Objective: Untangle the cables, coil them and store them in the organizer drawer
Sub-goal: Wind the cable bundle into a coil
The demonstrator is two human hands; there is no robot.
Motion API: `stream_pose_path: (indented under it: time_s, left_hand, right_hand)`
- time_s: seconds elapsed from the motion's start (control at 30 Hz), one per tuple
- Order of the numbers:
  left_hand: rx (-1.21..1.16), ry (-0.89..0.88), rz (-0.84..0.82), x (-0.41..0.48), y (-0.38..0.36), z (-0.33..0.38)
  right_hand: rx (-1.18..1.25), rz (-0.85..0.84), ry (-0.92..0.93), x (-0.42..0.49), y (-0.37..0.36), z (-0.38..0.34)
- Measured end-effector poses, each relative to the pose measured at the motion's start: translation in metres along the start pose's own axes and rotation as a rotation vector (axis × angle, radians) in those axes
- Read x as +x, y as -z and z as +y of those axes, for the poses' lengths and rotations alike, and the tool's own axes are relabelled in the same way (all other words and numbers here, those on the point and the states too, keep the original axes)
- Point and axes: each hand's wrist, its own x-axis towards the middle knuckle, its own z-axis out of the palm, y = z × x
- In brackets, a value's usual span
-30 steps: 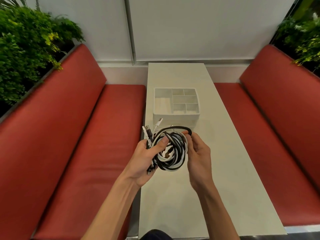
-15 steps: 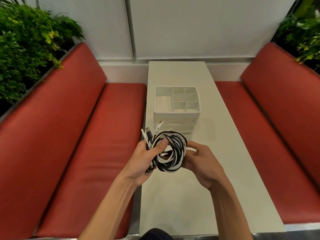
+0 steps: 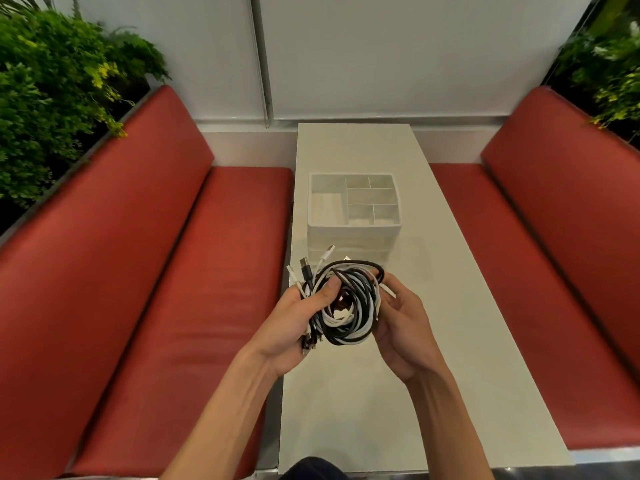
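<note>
We hold the tangled black and white cables in the air just in front of the white organizer. Our left hand grips the bundle, thumb pressed across the loops; our right hand curls round its far side.

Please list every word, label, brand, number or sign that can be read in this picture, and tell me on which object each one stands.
None: no word, number, brand or sign can be read in this picture.
The white organizer, the table, the red benches and the wall show only plain surfaces.
The plugs of the cable bundle are too small to show any marking.
</note>
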Motion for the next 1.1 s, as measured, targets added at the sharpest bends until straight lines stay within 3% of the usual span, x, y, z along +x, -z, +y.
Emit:
stream_pose_path:
  time_s: [0.67,1.0,1.1]
  left_hand:
    - [0.312,-0.082,-0.028,0.001,0.000,0.002]
    - [0.293,-0.071,-0.046,0.003,0.004,-0.002]
    - [0.324,-0.038,-0.067,0.004,0.008,-0.003]
  right_hand:
    - [0.136,-0.022,-0.078,-0.003,0.005,-0.002]
    - [-0.111,-0.011,-0.119,0.000,0.020,0.000]
    - [-0.071,-0.051,-0.147,0.001,0.025,0.004]
